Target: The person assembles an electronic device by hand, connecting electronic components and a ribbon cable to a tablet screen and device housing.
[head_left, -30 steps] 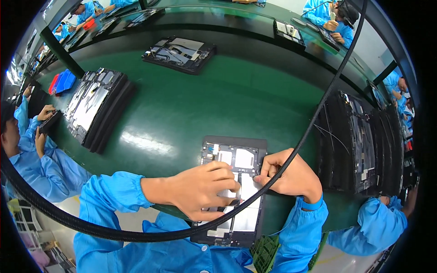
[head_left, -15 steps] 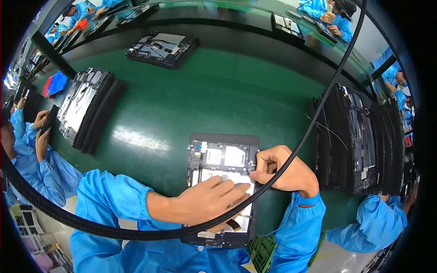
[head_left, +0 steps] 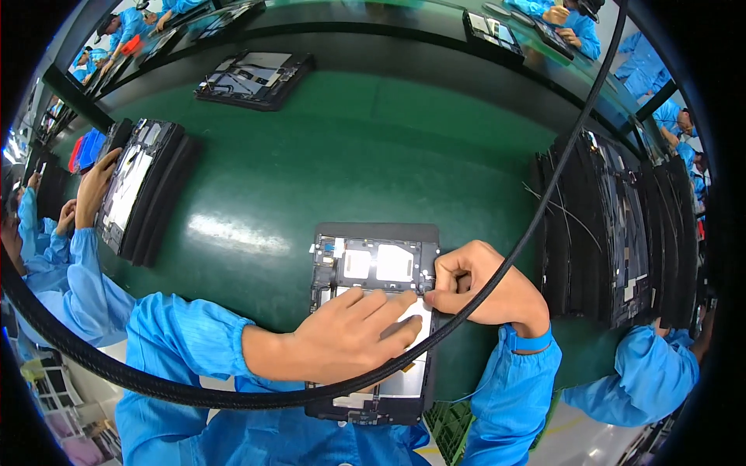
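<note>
An opened tablet (head_left: 378, 262) with bare circuitry, screws and pale panels lies on a dark foam pad (head_left: 377, 230) in front of me. Across its middle rests my left hand (head_left: 346, 332), palm down, with the fingers stretched out over the large pale panel. At the tablet's right edge my right hand (head_left: 483, 287) is closed, thumb and forefinger pinched together. Whatever sits between those fingertips is too small or hidden to make out. The left hand and a thick black cable (head_left: 233, 399) cover part of the tablet's lower half.
Stacked opened tablets with foam sheets stand on the left (head_left: 144, 190) and right (head_left: 625, 225). Another opened tablet (head_left: 252, 78) lies at the back of the green table (head_left: 373, 171). A co-worker's hand (head_left: 95, 186) touches the left stack. A green crate (head_left: 449, 429) sits below the table edge.
My left hand has shifted slightly left and flattened over the panel. The right hand keeps its pinch at the edge. On the left, a co-worker's hand has reached to the stack.
</note>
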The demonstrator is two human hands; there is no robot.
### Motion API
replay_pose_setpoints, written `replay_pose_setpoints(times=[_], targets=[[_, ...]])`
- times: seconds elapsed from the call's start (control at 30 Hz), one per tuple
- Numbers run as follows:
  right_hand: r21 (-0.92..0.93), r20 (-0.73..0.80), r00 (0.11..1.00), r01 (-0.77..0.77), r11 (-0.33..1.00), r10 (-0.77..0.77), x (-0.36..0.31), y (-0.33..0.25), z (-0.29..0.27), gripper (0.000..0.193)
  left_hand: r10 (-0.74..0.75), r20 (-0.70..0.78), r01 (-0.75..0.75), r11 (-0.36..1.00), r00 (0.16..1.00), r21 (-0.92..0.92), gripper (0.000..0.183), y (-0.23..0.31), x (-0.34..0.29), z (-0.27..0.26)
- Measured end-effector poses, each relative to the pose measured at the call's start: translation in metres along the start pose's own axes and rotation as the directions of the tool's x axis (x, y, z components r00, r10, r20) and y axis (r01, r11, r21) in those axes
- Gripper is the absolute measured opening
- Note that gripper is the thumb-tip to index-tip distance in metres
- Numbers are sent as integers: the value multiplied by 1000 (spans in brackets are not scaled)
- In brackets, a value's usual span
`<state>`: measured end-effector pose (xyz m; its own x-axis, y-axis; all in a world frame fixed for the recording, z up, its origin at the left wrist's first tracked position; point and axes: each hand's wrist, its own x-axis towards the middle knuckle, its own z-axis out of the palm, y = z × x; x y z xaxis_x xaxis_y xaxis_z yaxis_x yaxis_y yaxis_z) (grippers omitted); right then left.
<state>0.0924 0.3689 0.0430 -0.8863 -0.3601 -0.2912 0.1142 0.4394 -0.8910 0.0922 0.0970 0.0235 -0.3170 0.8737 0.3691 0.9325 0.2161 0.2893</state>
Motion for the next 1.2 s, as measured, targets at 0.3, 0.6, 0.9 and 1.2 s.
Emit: replay_pose_setpoints(times=[0.3, 0.6, 0.9, 1.2], targets=[[-9, 8, 1000, 23, 1000, -23, -2, -1, -2, 28, -25, 51, 33, 986, 998, -164, 35, -4, 7, -4], [-19, 40, 999, -8, 1000, 9, -3, -2, -5, 27, -18, 64, 31, 977, 998, -210, 39, -5, 9, -3], [100, -174, 985, 1, 995, 16, 9, -4, 1, 13, 49, 68, -39, 988, 996, -148, 34, -7, 14, -6], [-7, -312, 922, 240, 971, -230, 19, 13, 19, 15, 39, -1, -39, 999, 999, -27, 41, -8, 12, -8]])
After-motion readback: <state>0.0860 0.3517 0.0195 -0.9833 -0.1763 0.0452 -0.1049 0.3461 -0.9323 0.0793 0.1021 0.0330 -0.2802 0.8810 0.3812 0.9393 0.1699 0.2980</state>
